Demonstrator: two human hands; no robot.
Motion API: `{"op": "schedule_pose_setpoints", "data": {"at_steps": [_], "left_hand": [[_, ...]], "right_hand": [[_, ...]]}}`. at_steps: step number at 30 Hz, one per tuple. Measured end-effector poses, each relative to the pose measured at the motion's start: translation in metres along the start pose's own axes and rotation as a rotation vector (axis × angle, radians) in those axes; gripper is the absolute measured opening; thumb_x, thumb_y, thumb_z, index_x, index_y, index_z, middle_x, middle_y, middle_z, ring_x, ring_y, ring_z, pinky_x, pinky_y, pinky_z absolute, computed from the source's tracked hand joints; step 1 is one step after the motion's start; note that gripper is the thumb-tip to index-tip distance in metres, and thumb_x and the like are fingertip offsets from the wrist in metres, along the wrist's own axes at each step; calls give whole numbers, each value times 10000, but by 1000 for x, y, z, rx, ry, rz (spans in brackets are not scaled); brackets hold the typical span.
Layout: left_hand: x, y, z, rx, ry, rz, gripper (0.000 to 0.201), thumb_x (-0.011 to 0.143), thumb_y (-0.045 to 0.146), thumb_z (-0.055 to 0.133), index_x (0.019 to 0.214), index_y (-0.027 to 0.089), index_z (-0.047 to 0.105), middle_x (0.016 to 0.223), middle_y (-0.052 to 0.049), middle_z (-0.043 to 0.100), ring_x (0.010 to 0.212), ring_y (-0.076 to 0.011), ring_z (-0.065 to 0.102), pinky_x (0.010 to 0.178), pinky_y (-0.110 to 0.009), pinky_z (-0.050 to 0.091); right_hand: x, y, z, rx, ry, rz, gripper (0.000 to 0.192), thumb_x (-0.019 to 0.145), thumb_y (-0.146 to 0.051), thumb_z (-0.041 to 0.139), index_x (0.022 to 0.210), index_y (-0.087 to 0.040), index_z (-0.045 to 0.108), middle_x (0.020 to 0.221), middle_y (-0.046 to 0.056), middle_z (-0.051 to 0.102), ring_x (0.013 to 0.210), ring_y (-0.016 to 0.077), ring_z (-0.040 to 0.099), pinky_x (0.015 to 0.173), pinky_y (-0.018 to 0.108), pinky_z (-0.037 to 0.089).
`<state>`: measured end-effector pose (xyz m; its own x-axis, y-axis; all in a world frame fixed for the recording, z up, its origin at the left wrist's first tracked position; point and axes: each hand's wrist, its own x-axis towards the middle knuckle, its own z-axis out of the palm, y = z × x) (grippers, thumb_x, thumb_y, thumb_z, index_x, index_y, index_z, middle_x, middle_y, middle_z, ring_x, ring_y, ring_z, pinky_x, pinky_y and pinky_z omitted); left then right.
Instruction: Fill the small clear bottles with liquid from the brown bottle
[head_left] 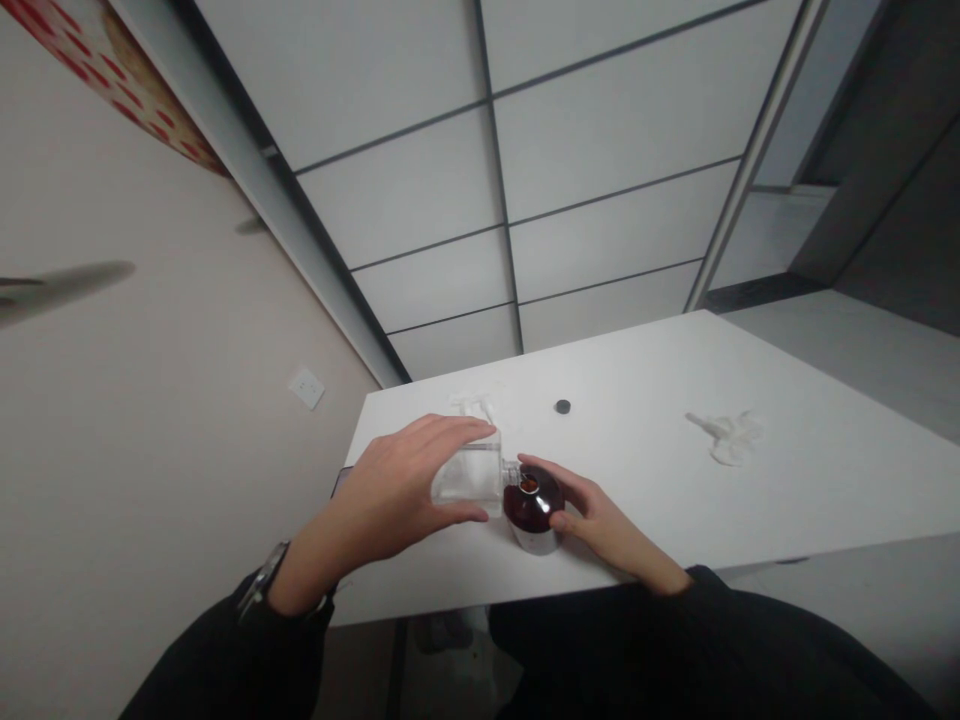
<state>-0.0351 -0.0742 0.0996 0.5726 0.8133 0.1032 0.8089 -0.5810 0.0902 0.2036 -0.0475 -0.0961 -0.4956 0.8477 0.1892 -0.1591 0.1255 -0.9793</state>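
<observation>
White panelled wall rises behind the white counter, which carries one small black cap, one crumpled white tissue well to the right and another pale scrap behind the hands. Near its front edge, the left hand grips one clear bottle tipped sideways, long axis level, neck pointing right into the mouth of one upright brown bottle. The right hand holds that bottle steady.

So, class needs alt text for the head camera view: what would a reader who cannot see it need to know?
The left hand tips a clear bottle with its neck at the mouth of a brown bottle, which the right hand steadies on a white table. A small black cap and crumpled tissue lie further back.
</observation>
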Motion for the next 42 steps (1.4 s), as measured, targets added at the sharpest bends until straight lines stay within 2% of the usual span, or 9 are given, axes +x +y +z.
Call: {"op": "schedule_pose_setpoints", "data": {"at_steps": [22,32,42], "left_hand": [[5,2,-5,11,-34,10,720,772,418,901,1401,255,592,1438,-78,667,1325,-313,627,1078,-466,554],[7,5,-7,-13,-73,-10,655,749,376,920,1323,277,620,1440,-59,662,1332,-311,616,1058,-466,554],[8,2,-6,-17,-40,65,513,818,406,860,1271,281,655,1416,-57,677,1314,-293,627,1057,-428,549]], "right_hand": [[1,-1,-1,-5,-20,-22,853,787,-744,734,1487,-286,569,1537,131,587,1450,367,512,1249,614,310],[1,-1,0,-3,-15,-18,883,781,-757,730,1496,-270,555,1529,141,594,1443,368,519,1248,612,308],[0,-2,0,-4,-2,-17,875,780,-748,739,1495,-276,560,1517,133,606,1430,373,531,1248,615,303]]}}
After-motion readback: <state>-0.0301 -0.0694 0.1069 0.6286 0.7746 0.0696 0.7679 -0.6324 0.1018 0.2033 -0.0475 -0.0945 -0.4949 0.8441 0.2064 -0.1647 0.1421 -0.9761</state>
